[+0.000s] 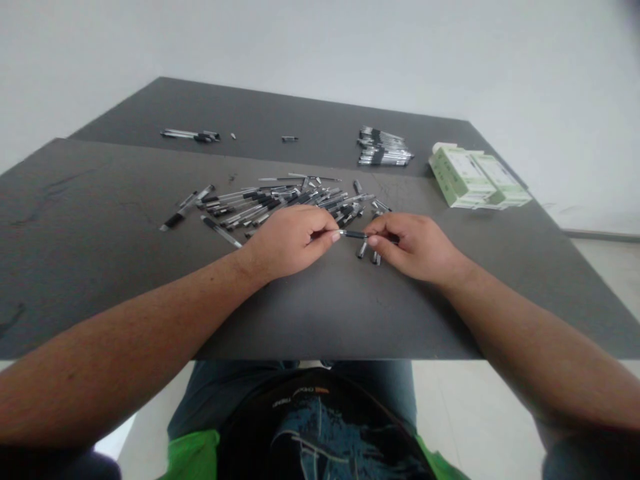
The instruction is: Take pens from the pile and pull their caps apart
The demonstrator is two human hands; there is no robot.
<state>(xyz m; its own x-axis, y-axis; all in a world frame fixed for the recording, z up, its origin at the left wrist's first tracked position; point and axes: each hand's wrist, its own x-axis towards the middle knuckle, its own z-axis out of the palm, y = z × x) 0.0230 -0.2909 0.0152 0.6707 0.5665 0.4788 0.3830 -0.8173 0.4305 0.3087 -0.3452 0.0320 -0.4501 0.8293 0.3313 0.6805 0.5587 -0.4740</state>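
Note:
Between my two hands a pen (354, 234) with a clear tip and a black grip lies level, just above the grey table. The thumb and fingers of my left hand (300, 237) pinch its left end. My right hand (413, 243) pinches it at the right, covering that end. Behind my hands spreads a loose pile of pen parts (270, 200), clear barrels with black grips among them. A few pen caps (376, 257) lie beside and beneath the fingers of my right hand.
Farther back on the table (320, 320) lie a small group of pens (187, 135), a lone cap (290, 139) and a stack of pens (383, 147). Two green and white boxes (463, 175) stand at the right. The near table edge runs below my forearms.

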